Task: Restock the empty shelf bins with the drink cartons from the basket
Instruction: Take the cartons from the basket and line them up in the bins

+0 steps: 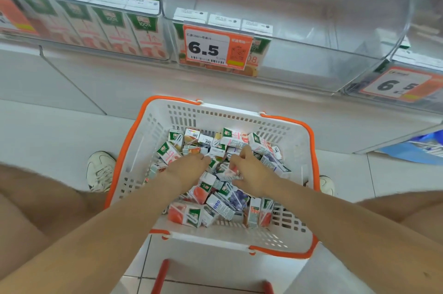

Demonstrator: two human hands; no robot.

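A white basket with an orange rim stands on the floor between my knees, holding several small drink cartons in a loose heap. Both hands are down inside it. My left hand lies on the heap with its fingers stretched forward, touching cartons. My right hand curls its fingers and thumb round a white and pink carton. Above, a clear shelf bin with a 6.5 price tag holds three upright cartons at its front left; the remainder is bare.
The bin to the left is packed with upright cartons. Another bin with a 6.5 tag sits at the right. My shoes flank the basket on the tiled floor. A blue package lies under the right shelf.
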